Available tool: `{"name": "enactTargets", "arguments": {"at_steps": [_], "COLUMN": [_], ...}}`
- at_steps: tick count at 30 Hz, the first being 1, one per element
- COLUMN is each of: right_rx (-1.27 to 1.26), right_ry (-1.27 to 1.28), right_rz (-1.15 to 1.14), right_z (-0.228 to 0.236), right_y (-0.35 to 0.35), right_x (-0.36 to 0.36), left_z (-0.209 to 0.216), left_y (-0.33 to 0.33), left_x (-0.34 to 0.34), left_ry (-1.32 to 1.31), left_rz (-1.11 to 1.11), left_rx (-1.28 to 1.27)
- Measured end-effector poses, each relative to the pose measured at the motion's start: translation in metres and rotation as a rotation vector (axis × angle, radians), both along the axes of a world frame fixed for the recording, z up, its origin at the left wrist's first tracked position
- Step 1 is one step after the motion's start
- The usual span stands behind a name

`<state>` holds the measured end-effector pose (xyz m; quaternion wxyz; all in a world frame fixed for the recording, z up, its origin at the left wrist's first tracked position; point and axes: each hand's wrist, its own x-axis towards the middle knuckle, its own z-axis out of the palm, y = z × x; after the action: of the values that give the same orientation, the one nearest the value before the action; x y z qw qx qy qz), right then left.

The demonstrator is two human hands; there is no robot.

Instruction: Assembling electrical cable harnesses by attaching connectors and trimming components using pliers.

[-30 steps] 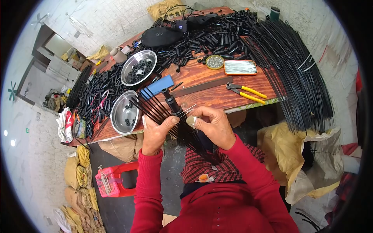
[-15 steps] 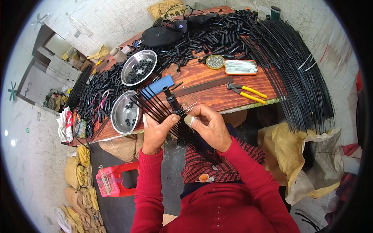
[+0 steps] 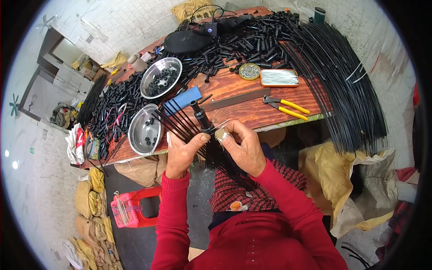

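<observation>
My left hand is closed around a bundle of thin black rods with a black tube fitting standing up among them. The rods fan out past its fingers and run down over my lap. At the fitting's base, my right hand is closed in a pinch around thin pale wires, their ends sticking out between thumb and fingers. A light covering wraps the right thumb. The rods' crossing point is partly hidden behind both hands.
On the wooden table lie yellow-handled pincers, a tray of pale wires, a round tin, a flat dark bar and a blue block. Two clear bowls hold small black parts. A red stool stands below left.
Both hands keep their hold on the rods and wires. The fitting and the hands have shifted very slightly to the right; the right thumb's covering is turned a little.
</observation>
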<state>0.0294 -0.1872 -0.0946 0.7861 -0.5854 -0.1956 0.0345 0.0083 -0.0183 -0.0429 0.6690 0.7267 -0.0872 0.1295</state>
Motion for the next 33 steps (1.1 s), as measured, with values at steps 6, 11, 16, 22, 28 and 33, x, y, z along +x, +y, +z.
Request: {"name": "enactTargets", "arguments": {"at_steps": [6, 11, 16, 22, 28, 33], "right_rx": [-0.028, -0.088, -0.098, 0.052, -0.024, -0.008], "right_ry": [0.062, 0.1, 0.099, 0.137, 0.06, -0.021], "right_rz": [0.102, 0.183, 0.241, 0.283, 0.026, -0.261], "right_z": [0.008, 0.012, 0.009, 0.013, 0.013, 0.015], "right_y": [-0.007, -0.014, -0.015, -0.012, -0.01, 0.003], "right_x": [0.002, 0.009, 0.014, 0.012, -0.002, -0.015], "left_z": [0.002, 0.005, 0.005, 0.008, 0.005, 0.002], "left_y": [-0.001, -0.004, -0.002, -0.007, -0.007, -0.005], "left_x": [-0.002, -0.001, -0.002, -0.005, -0.002, -0.002], "left_ry": [0.001, -0.012, 0.005, -0.006, 0.003, -0.013], "left_rz": [-0.017, -0.027, -0.023, -0.026, 0.013, 0.062], "left_rx": [0.019, 0.036, 0.038, 0.014, 0.045, 0.104]}}
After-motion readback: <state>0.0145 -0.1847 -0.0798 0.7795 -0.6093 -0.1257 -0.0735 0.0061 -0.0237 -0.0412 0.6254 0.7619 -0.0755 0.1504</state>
